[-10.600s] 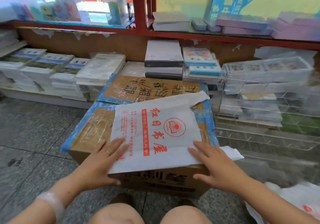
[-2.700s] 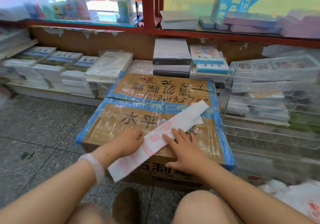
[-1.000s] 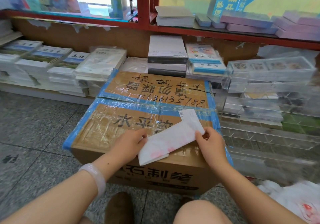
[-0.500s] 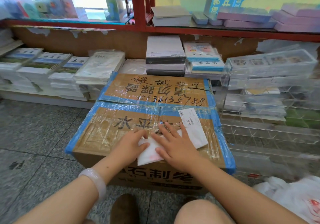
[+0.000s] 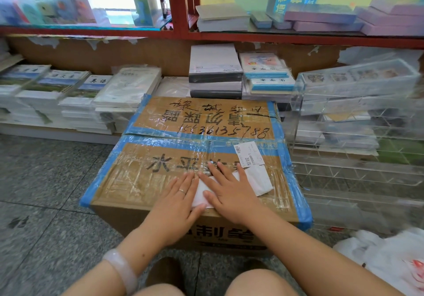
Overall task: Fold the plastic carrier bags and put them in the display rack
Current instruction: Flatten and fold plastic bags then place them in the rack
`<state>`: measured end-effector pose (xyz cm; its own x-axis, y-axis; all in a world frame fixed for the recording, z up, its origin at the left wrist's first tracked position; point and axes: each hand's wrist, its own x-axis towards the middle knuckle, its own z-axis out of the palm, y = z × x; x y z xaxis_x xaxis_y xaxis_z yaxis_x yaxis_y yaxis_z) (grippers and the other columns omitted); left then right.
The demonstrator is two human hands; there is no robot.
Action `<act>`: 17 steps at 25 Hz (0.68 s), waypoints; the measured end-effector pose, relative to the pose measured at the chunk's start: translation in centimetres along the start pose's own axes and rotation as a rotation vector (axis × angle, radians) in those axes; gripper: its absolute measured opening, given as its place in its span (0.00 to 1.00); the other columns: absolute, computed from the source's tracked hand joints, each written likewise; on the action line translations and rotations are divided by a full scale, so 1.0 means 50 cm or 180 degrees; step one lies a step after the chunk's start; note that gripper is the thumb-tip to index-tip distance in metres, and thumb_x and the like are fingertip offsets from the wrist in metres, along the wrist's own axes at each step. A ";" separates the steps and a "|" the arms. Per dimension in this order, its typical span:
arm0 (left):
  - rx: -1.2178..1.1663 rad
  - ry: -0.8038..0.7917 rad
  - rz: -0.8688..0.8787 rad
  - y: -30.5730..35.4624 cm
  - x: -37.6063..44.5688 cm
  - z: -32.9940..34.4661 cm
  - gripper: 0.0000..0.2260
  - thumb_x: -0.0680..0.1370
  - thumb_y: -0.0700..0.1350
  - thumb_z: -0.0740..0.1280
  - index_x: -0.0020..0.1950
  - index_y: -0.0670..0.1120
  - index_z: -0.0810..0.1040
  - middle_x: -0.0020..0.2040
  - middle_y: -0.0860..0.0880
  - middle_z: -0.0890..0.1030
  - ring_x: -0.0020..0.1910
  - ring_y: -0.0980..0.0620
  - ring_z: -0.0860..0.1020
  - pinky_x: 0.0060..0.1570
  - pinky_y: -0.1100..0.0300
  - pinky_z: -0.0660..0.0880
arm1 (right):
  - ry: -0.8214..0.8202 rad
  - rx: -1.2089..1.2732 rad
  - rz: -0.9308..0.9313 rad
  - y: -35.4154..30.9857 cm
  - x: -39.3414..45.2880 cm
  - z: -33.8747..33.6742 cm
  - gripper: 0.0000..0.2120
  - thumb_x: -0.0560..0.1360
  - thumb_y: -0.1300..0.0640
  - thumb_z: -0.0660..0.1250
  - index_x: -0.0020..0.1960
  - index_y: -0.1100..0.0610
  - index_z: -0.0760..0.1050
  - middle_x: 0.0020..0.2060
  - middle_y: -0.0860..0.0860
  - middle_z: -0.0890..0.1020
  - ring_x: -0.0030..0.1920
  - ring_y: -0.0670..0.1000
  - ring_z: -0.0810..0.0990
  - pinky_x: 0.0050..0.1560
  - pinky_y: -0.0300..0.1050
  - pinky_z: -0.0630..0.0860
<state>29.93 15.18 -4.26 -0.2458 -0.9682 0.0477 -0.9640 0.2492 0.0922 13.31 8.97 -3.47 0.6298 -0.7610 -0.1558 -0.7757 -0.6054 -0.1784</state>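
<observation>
From the head view I see the folded bag (image 5: 257, 178) lying on the taped cardboard box (image 5: 142, 181), near its front edge. My left hand (image 5: 179, 194) and right hand (image 5: 229, 192) both press it flat, fingers straight, gripping nothing.

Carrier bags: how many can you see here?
2, maybe more. One folded bag lies on the cardboard box, pressed flat under the left hand and right hand. A crumpled white heap of bags lies on the floor at right; its count is unclear.

Stationery shop: stacked workbooks (image 5: 68, 89), glass display shelves (image 5: 298, 36).
</observation>
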 end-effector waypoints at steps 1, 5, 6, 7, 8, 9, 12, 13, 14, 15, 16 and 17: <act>0.0097 0.0008 -0.0040 -0.004 -0.005 0.012 0.40 0.73 0.67 0.29 0.74 0.40 0.46 0.73 0.47 0.43 0.75 0.48 0.48 0.71 0.62 0.34 | 0.0001 -0.0007 -0.0032 0.002 0.000 -0.001 0.41 0.64 0.36 0.22 0.76 0.42 0.39 0.76 0.45 0.38 0.75 0.47 0.36 0.69 0.58 0.29; 0.0053 -0.0704 -0.0356 0.000 -0.026 0.021 0.33 0.82 0.59 0.41 0.66 0.36 0.72 0.67 0.40 0.72 0.65 0.43 0.73 0.68 0.57 0.49 | -0.0100 -0.0127 -0.0107 0.054 0.001 -0.016 0.40 0.63 0.38 0.21 0.75 0.43 0.36 0.76 0.44 0.38 0.73 0.43 0.34 0.70 0.54 0.30; 0.0016 -0.0680 -0.0327 0.004 -0.029 0.024 0.33 0.82 0.59 0.41 0.66 0.36 0.72 0.66 0.39 0.73 0.64 0.43 0.73 0.68 0.57 0.49 | -0.0128 -0.0176 -0.0058 0.078 0.000 -0.022 0.39 0.63 0.38 0.21 0.74 0.43 0.34 0.76 0.44 0.38 0.73 0.43 0.34 0.70 0.53 0.30; -0.0026 -0.0632 -0.0309 0.007 -0.033 0.019 0.33 0.82 0.59 0.41 0.66 0.36 0.72 0.66 0.39 0.73 0.64 0.43 0.73 0.68 0.56 0.50 | -0.0149 -0.0228 0.0033 0.105 -0.001 -0.029 0.36 0.64 0.38 0.21 0.72 0.42 0.32 0.76 0.44 0.38 0.74 0.44 0.35 0.69 0.54 0.29; 0.0035 -0.0593 -0.0319 0.006 -0.034 0.019 0.33 0.82 0.59 0.41 0.67 0.36 0.71 0.66 0.39 0.73 0.65 0.43 0.73 0.67 0.56 0.50 | -0.0167 -0.0286 0.0149 0.133 -0.004 -0.035 0.33 0.66 0.38 0.22 0.71 0.42 0.31 0.76 0.44 0.38 0.75 0.45 0.36 0.69 0.54 0.29; 0.0130 -0.0525 -0.0339 0.003 -0.038 0.021 0.33 0.81 0.60 0.41 0.68 0.36 0.69 0.67 0.40 0.72 0.65 0.43 0.72 0.67 0.55 0.50 | -0.0188 -0.0331 0.0294 0.159 -0.008 -0.040 0.29 0.71 0.38 0.25 0.72 0.42 0.32 0.76 0.44 0.38 0.75 0.47 0.37 0.69 0.55 0.30; 0.0382 0.0335 0.0106 -0.012 -0.043 0.044 0.33 0.79 0.61 0.53 0.76 0.40 0.55 0.67 0.41 0.73 0.68 0.44 0.69 0.68 0.54 0.53 | -0.0290 -0.0286 0.0748 0.207 -0.028 -0.048 0.23 0.82 0.45 0.37 0.75 0.43 0.36 0.76 0.45 0.39 0.76 0.47 0.38 0.72 0.59 0.33; 0.0394 0.0467 0.0361 -0.015 -0.045 0.038 0.36 0.74 0.58 0.65 0.75 0.42 0.56 0.65 0.41 0.75 0.65 0.44 0.71 0.67 0.54 0.58 | -0.0304 -0.0227 0.0836 0.212 -0.036 -0.053 0.24 0.82 0.45 0.38 0.76 0.44 0.37 0.77 0.46 0.40 0.76 0.47 0.39 0.72 0.59 0.35; 0.0370 0.0456 0.0473 -0.023 -0.047 0.029 0.39 0.65 0.52 0.76 0.72 0.43 0.63 0.61 0.41 0.78 0.61 0.44 0.76 0.62 0.55 0.68 | -0.0261 -0.0116 0.0869 0.212 -0.042 -0.062 0.24 0.82 0.45 0.39 0.76 0.44 0.38 0.77 0.46 0.42 0.76 0.47 0.41 0.73 0.58 0.36; 0.0284 0.0452 0.0437 -0.031 -0.050 0.017 0.39 0.57 0.45 0.81 0.65 0.43 0.71 0.57 0.42 0.81 0.54 0.44 0.81 0.52 0.56 0.76 | -0.0126 0.0065 0.0870 0.208 -0.048 -0.073 0.24 0.82 0.46 0.41 0.77 0.45 0.41 0.77 0.47 0.45 0.76 0.47 0.44 0.73 0.57 0.39; 0.0150 0.0555 0.0341 -0.034 -0.053 0.001 0.34 0.54 0.39 0.82 0.59 0.43 0.77 0.53 0.42 0.83 0.48 0.44 0.83 0.41 0.57 0.79 | 0.0161 0.0281 0.0861 0.200 -0.054 -0.087 0.24 0.82 0.46 0.43 0.77 0.47 0.45 0.77 0.48 0.51 0.76 0.48 0.48 0.73 0.55 0.43; -0.0218 0.0601 0.0128 -0.027 -0.053 -0.026 0.26 0.58 0.36 0.80 0.54 0.43 0.81 0.51 0.43 0.83 0.45 0.44 0.83 0.38 0.59 0.79 | 0.0578 0.0510 0.0859 0.186 -0.062 -0.102 0.23 0.83 0.48 0.46 0.77 0.49 0.50 0.76 0.49 0.57 0.75 0.49 0.54 0.73 0.54 0.48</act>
<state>32.02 17.44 -3.21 -0.2543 -0.9374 0.2378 -0.9431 0.2948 0.1536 3.94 4.50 0.31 0.3744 -0.9261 -0.0455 -0.8876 -0.3438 -0.3065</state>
